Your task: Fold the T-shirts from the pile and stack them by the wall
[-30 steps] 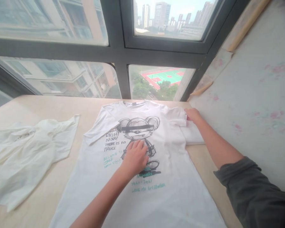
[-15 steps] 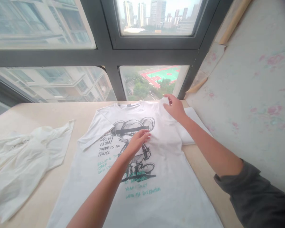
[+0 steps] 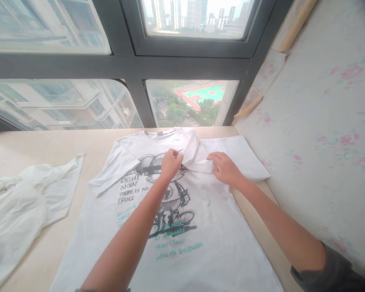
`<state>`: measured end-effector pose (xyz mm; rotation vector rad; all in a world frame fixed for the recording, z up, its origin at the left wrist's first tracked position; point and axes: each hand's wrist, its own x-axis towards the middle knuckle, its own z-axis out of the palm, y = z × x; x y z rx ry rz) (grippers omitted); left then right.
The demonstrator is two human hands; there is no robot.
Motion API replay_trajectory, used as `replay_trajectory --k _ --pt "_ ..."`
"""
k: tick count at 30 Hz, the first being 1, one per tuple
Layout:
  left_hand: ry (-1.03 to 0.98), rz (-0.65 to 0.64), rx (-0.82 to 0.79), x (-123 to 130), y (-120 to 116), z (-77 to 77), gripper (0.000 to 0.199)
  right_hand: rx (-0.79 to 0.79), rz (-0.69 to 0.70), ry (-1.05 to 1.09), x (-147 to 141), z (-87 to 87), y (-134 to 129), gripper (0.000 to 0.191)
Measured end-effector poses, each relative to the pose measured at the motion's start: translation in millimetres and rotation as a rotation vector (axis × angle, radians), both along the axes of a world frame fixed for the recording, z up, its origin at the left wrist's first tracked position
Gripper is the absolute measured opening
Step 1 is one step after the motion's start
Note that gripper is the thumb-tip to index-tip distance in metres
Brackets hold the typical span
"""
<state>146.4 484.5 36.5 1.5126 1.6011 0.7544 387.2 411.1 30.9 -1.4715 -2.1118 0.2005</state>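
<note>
"Where is the printed white fabric T-shirt (image 3: pixel 205 213)?"
"Mid-frame, pinched by the left hand (image 3: pixel 171 164); any grip by the right hand (image 3: pixel 224 166) cannot be told."
"Nearby?"
"Crumpled cream cloth (image 3: pixel 27 211), left; folded white cloth (image 3: pixel 245 156), right, partly covered."

The counter (image 3: pixel 57 148) is pale wood. A white shirt (image 3: pixel 207 219) lies spread across its middle, print side up; a crumpled cream cloth (image 3: pixel 27 207) lies apart on the left, a folded white cloth (image 3: pixel 234 152) beside the shirt's right edge.

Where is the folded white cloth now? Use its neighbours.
In the head view, the folded white cloth lies right of centre, between the printed T-shirt and the flowered wall, just beyond the right hand.
</note>
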Motion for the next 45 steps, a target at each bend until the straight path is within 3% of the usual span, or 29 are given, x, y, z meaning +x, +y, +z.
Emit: replay_trajectory --k 2,5,9,13,16,19,24,28,31,34,37,42,45 --pt "0.075 -0.021 0.085 5.7 18.1 4.1 0.028 0.018 -0.011 -0.031 4.3 -7.3 -6.9 0.054" --pt "0.124 -0.113 0.139 27.4 48.4 9.9 0.028 0.019 -0.084 -0.055 7.8 -11.8 -7.9 0.044" --pt "0.128 -0.189 0.134 65.3 84.2 14.7 0.028 0.0 -0.183 -0.03 8.2 -10.9 -6.0 0.023" --pt "0.053 -0.215 0.076 84.7 104.8 17.2 0.019 -0.048 -0.32 0.116 12.1 -10.0 -7.2 0.019" --pt "-0.057 -0.241 -0.027 80.3 108.6 20.5 0.026 -0.186 -0.443 0.247 18.0 -6.2 1.1 0.014" --pt "-0.165 -0.277 -0.138 66.8 106.6 25.6 0.035 -0.297 -0.472 0.323 18.5 4.9 19.9 0.015" --pt "-0.358 -0.327 -0.266 50.4 98.2 31.9 0.04 -0.112 -0.337 0.291 -17.4 21.9 34.8 0.025" --pt "-0.515 -0.35 -0.31 52.5 86.4 31.0 0.043 0.061 -0.236 0.117 -68.9 9.2 19.9 0.064" --pt "-0.589 -0.359 -0.304 58.4 78.4 28.6 0.04 -0.013 -0.344 0.095 -85.4 -3.0 20.5 0.075" --pt "-0.617 -0.388 -0.283 62.7 73.6 25.9 0.04 -0.169 -0.508 0.267 -65.9 -0.6 39.4 0.06" --pt "-0.58 -0.393 -0.222 62.5 69.7 21.9 0.04 -0.188 -0.544 0.532 -17.7 11.4 65.8 0.038" --pt "-0.332 -0.357 -0.084 60.7 61.7 10.3 0.033 -0.434 -0.572 1.066 69.5 21.5 100.3 0.027" --pt "-0.14 -0.376 0.04 64.4 59.1 4.0 0.027 -0.53 -0.628 1.103 96.3 17.4 108.8 0.02"
